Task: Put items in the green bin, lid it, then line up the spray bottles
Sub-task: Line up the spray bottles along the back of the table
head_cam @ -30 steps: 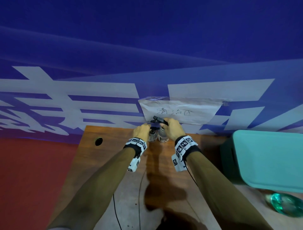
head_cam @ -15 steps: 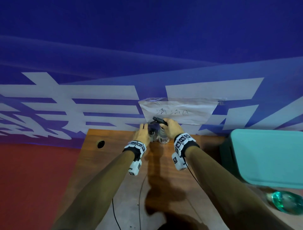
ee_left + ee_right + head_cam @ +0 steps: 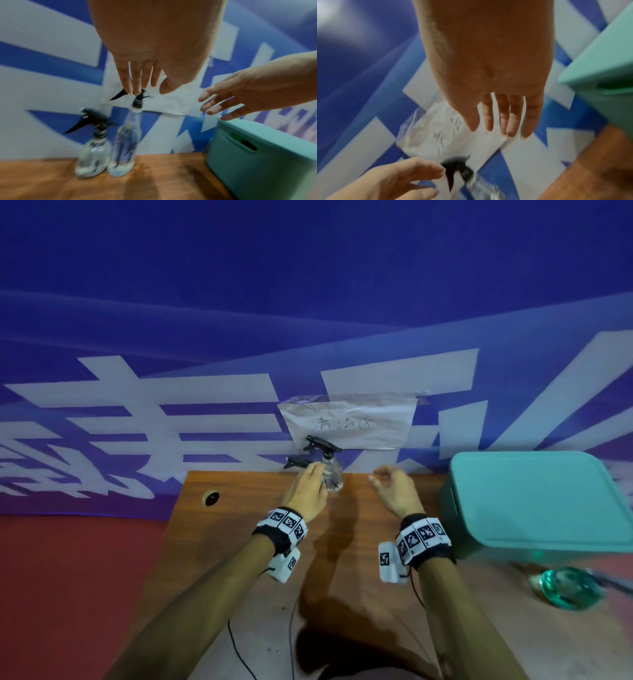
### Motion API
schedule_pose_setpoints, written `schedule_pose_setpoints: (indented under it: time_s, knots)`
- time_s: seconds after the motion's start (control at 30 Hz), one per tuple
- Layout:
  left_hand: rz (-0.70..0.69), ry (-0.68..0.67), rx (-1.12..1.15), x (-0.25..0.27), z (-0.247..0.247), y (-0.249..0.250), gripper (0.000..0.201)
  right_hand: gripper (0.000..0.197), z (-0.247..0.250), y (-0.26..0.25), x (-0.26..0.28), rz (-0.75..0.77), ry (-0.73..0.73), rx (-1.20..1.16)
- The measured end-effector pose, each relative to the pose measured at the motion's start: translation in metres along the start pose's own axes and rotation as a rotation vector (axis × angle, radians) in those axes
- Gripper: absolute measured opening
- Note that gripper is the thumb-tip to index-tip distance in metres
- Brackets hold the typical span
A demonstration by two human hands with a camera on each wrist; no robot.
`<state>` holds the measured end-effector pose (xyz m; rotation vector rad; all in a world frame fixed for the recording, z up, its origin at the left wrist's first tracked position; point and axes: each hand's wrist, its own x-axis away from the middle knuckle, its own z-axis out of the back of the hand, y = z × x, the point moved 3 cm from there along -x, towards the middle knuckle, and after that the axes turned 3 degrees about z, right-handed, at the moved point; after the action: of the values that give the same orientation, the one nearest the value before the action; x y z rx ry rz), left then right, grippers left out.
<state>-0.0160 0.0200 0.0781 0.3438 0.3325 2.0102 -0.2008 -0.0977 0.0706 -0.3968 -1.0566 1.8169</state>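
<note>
Two upright spray bottles (image 3: 106,146) side by side, one lidded green bin (image 3: 534,505), both hands (image 3: 349,491) loose-fingered, empty.

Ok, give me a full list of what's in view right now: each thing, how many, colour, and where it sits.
spray bottles: 2, clear with black triggers, upright side by side at the table's back edge
green bin: 1, teal, lidded, table's right side
paper sign: 1, white, handwritten, taped to the blue banner
table: 1, brown wood, round hole at left
teal glass object: 1, near the bin, unclear
left hand: open, beside the bottles
right hand: open, empty
</note>
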Motion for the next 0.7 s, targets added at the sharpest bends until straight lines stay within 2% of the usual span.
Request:
schedule_pose_setpoints:
  time_s: [0.2,0.3,0.43,0.57,0.7]
  knots:
    - [-0.204,0.041,-0.001,0.018,-0.006,0.107,0.031,0.011,0.089,0.017,0.053,0.067,0.206,-0.056]
    - [-0.309,0.031,0.003,0.033,-0.023,0.17,0.024,0.016,0.145,0.046,0.082,0.046,0.299,-0.027]
    - [-0.387,0.011,0.011,0.061,-0.058,0.247,0.02,0.02,0.221,0.104,0.111,-0.058,0.407,0.032]
    - [-0.447,-0.074,-0.034,0.085,-0.1,0.312,0.02,0.026,0.273,0.168,0.131,-0.195,0.394,0.087]
    - [-0.475,-0.24,-0.076,0.097,-0.147,0.363,0.027,0.036,0.305,0.236,0.142,-0.381,0.277,0.194]
